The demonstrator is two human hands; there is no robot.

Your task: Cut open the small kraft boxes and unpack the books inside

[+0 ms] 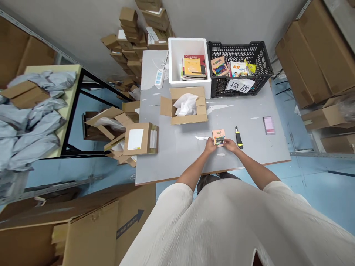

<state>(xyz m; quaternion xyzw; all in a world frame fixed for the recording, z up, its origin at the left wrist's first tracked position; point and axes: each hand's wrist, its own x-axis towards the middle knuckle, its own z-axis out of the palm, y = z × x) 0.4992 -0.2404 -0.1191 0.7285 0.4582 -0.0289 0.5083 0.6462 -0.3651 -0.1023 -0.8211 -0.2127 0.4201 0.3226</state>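
Observation:
Both my hands hold a small peach-coloured, printed packet [219,137] with a dark, colourful picture, near the table's front edge; whether it is a box or a booklet I cannot tell. My left hand [211,146] grips its left edge and my right hand [230,145] its lower right edge. To the right of my right hand lies a black and yellow utility knife [239,138]. A white paper scrap [202,138] is just left of my left hand. Beyond the packet stands an open cardboard box [189,119] with white wrapping inside.
At the table's back are a white foam box [173,79] of books and a black crate [235,46] with books and packets. A power strip [159,78] lies left of them. A closed carton [141,139] sits at the left edge, a pink blurred item [269,125] at right.

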